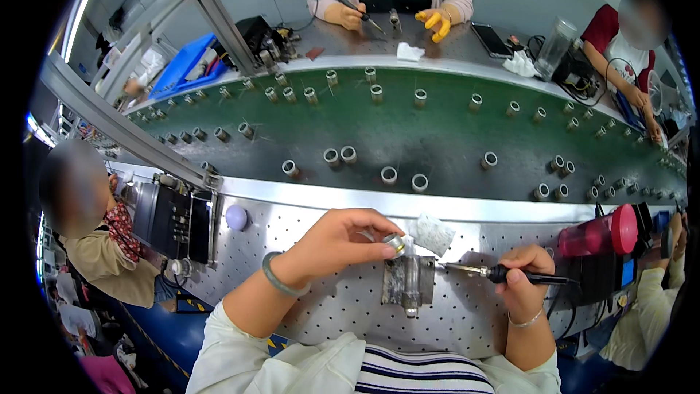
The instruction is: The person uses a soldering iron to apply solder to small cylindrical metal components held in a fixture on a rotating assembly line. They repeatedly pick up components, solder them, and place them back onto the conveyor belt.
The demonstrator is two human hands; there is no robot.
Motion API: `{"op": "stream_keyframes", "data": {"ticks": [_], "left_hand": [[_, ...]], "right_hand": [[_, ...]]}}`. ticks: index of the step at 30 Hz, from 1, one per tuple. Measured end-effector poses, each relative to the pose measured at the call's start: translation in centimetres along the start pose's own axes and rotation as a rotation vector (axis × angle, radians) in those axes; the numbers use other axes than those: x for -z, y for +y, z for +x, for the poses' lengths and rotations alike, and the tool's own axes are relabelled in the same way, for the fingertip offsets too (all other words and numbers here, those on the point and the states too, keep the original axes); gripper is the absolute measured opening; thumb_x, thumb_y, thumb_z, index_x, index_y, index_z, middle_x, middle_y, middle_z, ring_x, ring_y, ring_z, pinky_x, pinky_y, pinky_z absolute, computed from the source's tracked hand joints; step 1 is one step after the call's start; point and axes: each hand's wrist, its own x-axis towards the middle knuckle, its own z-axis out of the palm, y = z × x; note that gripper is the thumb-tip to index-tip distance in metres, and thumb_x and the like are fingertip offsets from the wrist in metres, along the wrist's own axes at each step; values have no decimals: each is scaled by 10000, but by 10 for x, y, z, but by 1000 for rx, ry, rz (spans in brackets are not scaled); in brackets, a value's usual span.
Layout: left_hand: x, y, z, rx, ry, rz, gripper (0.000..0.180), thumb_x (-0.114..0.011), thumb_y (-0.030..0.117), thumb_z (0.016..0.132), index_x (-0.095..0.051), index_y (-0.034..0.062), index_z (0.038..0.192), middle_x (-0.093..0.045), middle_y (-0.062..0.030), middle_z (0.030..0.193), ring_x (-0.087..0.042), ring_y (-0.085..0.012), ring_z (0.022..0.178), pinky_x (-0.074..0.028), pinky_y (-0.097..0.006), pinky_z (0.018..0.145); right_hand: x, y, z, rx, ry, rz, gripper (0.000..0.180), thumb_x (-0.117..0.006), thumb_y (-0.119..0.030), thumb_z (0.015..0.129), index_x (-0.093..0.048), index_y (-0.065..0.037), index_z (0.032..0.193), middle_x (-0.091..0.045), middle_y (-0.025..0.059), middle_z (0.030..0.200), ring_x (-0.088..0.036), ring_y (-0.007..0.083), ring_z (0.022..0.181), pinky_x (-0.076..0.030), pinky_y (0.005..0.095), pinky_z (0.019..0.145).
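Between the thumb and fingers of my left hand [354, 237] is a small metal cylinder [394, 243], tilted, just above a metal holding block [409, 282]. My right hand [525, 277] is closed round the black handle of a soldering iron [503, 274]. The iron's tip points left, toward the block's upper right side, and seems apart from the cylinder. The block stands on a perforated metal worktop [328, 321]. Behind it lies a crumpled whitish cloth [435, 234].
Beyond the worktop runs a green conveyor belt [437, 131] with several metal cylinders [389, 175]. On my right stand a pink-lidded jar [599, 232] and a black station with a blue display [627, 271]. A purple ball [235, 217] lies left. Co-workers sit opposite and at both sides.
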Motion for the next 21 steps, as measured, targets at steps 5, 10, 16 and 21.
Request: {"op": "stream_keyframes", "data": {"ticks": [5, 10, 16, 21], "left_hand": [[-5, -4, 22, 157, -205, -119, 282, -700, 77, 824, -647, -11, 1087, -648, -48, 960, -576, -85, 819, -484, -236, 729], [2, -4, 39, 299, -421, -112, 275, -712, 69, 812, -656, -8, 1070, -652, -46, 977, -579, -82, 830, -488, -241, 753], [31, 4, 20, 102, -139, -173, 568, -727, 78, 751, -526, 23, 1280, -609, -105, 1097, -593, -154, 886, -534, -266, 712], [76, -7, 42, -392, 667, 1275, 443, -744, 82, 704, -621, 30, 1127, -556, -121, 983, -571, -241, 904, -473, -280, 700]], "right_hand": [[2, -6, -2, 24, 11, -3, 199, -727, -127, 796, -586, 13, 802, -621, 102, 698, -591, 113, 511, -458, 185, 475], [3, -6, 0, 40, -6, 25, 172, -718, -91, 793, -587, 20, 809, -625, 108, 708, -600, 119, 529, -470, 190, 487], [8, -8, -2, 44, 31, 51, 144, -706, -50, 781, -587, 26, 810, -631, 121, 715, -601, 126, 528, -482, 203, 490], [10, -9, -6, -36, 91, 113, 119, -696, -15, 773, -594, 32, 813, -640, 127, 728, -608, 120, 543, -493, 210, 515]]}}
